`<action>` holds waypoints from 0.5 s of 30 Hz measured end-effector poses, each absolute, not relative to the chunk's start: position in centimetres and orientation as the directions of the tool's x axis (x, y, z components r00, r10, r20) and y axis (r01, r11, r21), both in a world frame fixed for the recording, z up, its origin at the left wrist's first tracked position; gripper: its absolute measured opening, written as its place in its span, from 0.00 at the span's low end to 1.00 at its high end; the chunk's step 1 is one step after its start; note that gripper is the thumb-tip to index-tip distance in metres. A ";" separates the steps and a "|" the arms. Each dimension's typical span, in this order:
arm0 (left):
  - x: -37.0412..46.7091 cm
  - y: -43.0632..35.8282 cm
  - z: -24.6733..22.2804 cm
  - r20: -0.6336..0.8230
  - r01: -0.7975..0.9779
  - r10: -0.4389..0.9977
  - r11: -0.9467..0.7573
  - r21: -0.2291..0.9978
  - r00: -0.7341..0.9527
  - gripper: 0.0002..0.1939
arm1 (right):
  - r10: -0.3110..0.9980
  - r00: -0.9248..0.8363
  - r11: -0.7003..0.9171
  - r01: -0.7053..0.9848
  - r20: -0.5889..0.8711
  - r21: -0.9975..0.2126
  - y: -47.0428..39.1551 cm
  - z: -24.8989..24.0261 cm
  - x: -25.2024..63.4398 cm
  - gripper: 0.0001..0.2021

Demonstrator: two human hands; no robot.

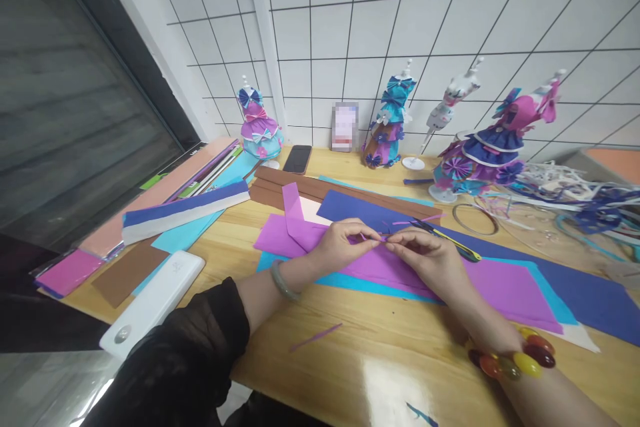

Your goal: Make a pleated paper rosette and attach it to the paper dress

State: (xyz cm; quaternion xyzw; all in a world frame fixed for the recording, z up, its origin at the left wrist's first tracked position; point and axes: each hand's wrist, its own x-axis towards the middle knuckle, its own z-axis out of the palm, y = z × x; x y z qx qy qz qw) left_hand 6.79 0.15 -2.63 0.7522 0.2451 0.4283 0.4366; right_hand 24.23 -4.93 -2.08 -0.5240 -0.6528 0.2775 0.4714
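Note:
My left hand (345, 242) and my right hand (425, 255) meet over the stacked paper, thumb and fingertips pinched together. Between them they grip a small purple paper strip (383, 238), mostly covered by the fingers. Beneath lie purple sheets (510, 287), with light blue sheets (555, 290) and dark blue paper (595, 293) around them. Just behind my right hand rests a black-and-yellow cutting tool (463, 250), partly hidden by the hand. A thin purple scrap (316, 337) lies on the bare wood nearer to me.
Small mannequins in paper dresses (260, 123) stand along the tiled wall, near a bare one (450, 100). A dark phone (297, 159) lies at the back. Brown folded paper (280, 188) and a white power bank (155, 300) are leftward. Tangled strips (565, 190) fill the right.

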 end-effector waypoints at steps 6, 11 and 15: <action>6.8 0.2 -2.7 0.434 0.001 0.745 -0.504 0.864 0.506 0.08 | 0.946 0.007 0.288 0.432 0.323 -0.855 -4.9 -2.2 24.2 0.09; 6.8 0.2 -2.7 0.434 0.019 0.752 -0.509 0.860 0.497 0.09 | 0.941 0.009 0.293 0.484 0.339 -0.825 -5.0 -2.2 24.3 0.09; 6.8 0.2 -2.8 0.453 0.031 0.747 -0.533 0.846 0.486 0.10 | 0.929 0.013 0.307 0.536 0.371 -0.786 -4.9 -2.3 24.5 0.10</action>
